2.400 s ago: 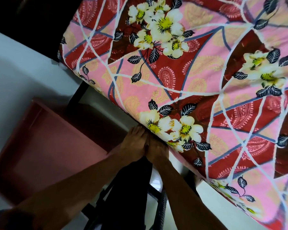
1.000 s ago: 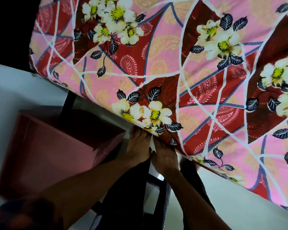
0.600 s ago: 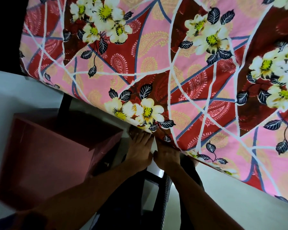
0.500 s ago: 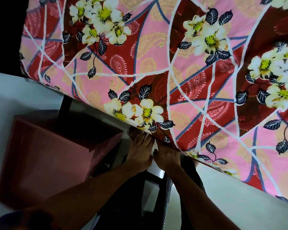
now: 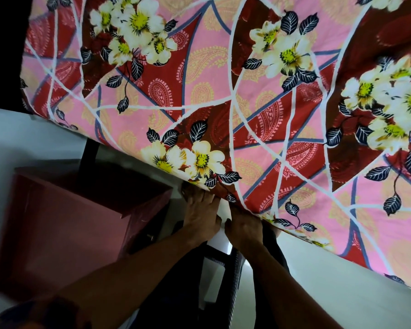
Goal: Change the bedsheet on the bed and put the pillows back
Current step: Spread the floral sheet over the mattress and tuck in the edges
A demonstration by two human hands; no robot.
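Note:
The bedsheet (image 5: 223,96), pink and dark red with white flowers, is spread over the bed and fills the upper part of the view. Its near edge runs diagonally from upper left to lower right. My left hand (image 5: 201,217) lies flat at that edge with its fingers straight, the tips tucked under the sheet's hem. Right beside it, my right hand (image 5: 243,227) reaches under the same edge. Its thumb shows, but the sheet hides its fingers. No pillow is in view.
A dark red box-like cabinet (image 5: 69,233) stands on the floor to the left, close to the bed. A black bed-frame leg (image 5: 89,150) drops behind it. Dark frame bars (image 5: 234,276) run under my arms. Pale floor (image 5: 342,288) lies to the right.
Both hands have stayed together at the sheet's near edge, shifting a little along it. My view has moved left and closer, so more of the sheet's top shows.

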